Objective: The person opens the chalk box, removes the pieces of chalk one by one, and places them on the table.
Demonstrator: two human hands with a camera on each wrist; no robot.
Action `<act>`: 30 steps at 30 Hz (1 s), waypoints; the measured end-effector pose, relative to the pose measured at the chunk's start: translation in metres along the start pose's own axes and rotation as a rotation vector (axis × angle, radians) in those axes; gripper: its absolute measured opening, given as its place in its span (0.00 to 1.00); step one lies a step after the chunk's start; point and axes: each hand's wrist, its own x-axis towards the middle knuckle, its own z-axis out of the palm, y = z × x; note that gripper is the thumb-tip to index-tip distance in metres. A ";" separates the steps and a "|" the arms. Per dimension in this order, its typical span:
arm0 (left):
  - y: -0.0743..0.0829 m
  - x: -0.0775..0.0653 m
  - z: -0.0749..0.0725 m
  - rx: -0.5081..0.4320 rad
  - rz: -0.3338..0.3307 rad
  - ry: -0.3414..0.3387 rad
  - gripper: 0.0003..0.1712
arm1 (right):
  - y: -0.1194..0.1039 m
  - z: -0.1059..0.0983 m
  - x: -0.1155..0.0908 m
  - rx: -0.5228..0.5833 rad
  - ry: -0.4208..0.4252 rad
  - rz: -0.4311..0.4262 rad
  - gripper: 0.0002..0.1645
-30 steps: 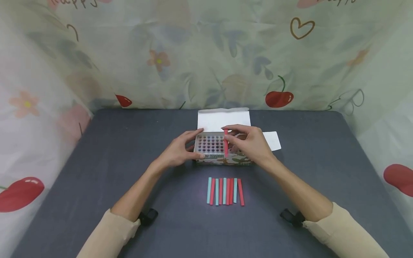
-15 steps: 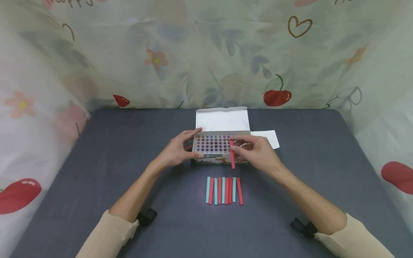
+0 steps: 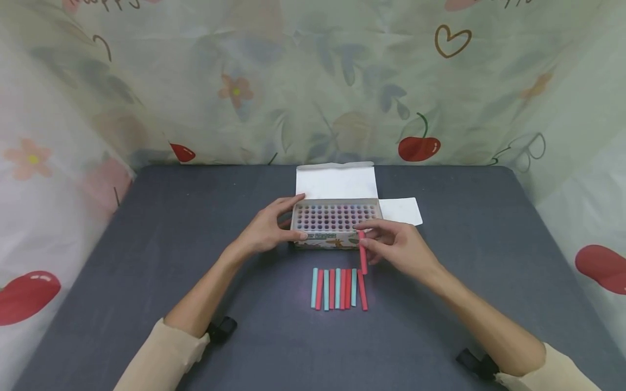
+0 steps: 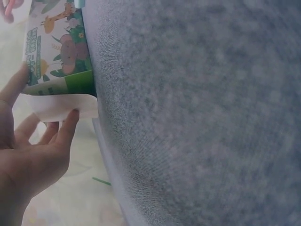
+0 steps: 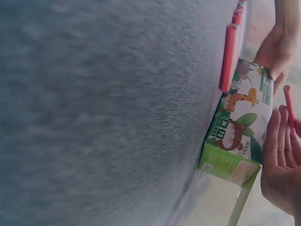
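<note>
An opened cardboard chalk box (image 3: 330, 242) with animal pictures on its front stands at the table's middle, showing rows of round holes from above. My left hand (image 3: 266, 227) grips its left end, thumb at the front edge and fingers behind; in the left wrist view the fingers lie by a white side flap (image 4: 61, 107). Just in front of the box's right part, my right hand (image 3: 403, 247) pinches a pinkish-red chalk stick (image 3: 363, 259) between thumb and fingertips. The stick points down towards a row of red and pale blue chalk sticks (image 3: 332, 289), its lower end close to the row's right end.
The box's white lid (image 3: 337, 183) is folded back behind it, and a white side flap (image 3: 402, 210) sticks out to the right. Dark grey cloth covers the table (image 3: 274, 347). A patterned curtain (image 3: 303, 98) hangs at the back and sides.
My right hand has brought the red chalk stick from over the box forward and slightly right, down in front of it. My left hand stays on the box; the chalk row looks unchanged.
</note>
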 end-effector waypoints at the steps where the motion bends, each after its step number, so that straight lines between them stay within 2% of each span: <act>1: 0.000 0.000 0.000 -0.001 0.001 0.001 0.49 | 0.001 0.000 -0.002 0.004 -0.005 0.008 0.21; 6: 0.000 0.001 0.000 -0.001 -0.004 -0.002 0.49 | 0.008 -0.002 -0.009 0.011 -0.031 0.056 0.21; 14: 0.000 0.001 -0.001 -0.003 -0.012 -0.010 0.49 | 0.023 -0.002 -0.019 0.024 -0.053 0.211 0.21; 22: 0.002 0.000 -0.001 -0.032 0.001 -0.023 0.49 | 0.035 0.003 -0.022 0.067 -0.101 0.268 0.19; 30: 0.002 0.000 -0.003 -0.005 -0.009 -0.022 0.50 | 0.043 0.002 -0.018 0.118 -0.130 0.340 0.18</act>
